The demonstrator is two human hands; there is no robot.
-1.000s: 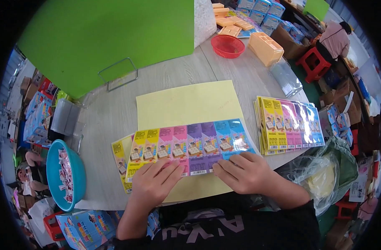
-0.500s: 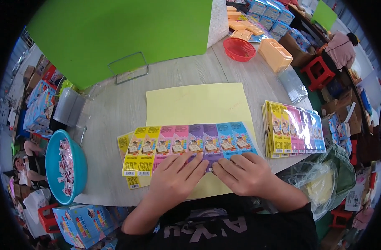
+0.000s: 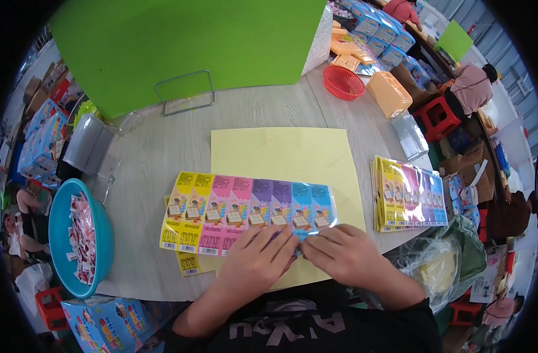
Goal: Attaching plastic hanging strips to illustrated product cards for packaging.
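A glossy sheet of printed labels (image 3: 225, 203), in yellow, pink, purple and blue strips, lies tilted across a large plain yellow sheet of paper (image 3: 281, 147). At its near edge, my left hand (image 3: 254, 259) is closed with curled fingers around the purple strips. Close beside it, my right hand (image 3: 342, 256) is closed on the blue end, fingertips almost meeting the left ones. Both thumbs are hidden underneath. Part of another printed sheet (image 3: 191, 265) peeks out below on the left. To the right sits a stack of similar label sheets (image 3: 407, 194).
A turquoise basin (image 3: 106, 235) of small wrapped packets stands at the left edge. A green board (image 3: 181, 47) with a wire stand (image 3: 189, 109) rises behind. Farther right are a red basket (image 3: 344, 82), an orange plastic case (image 3: 389, 94) and a clear plastic bag (image 3: 439, 267).
The label sheet has shifted left and tilted more, its right end dropping toward me. Both hands still grip its near edge, now nearer the blue end. The whole view has turned slightly.
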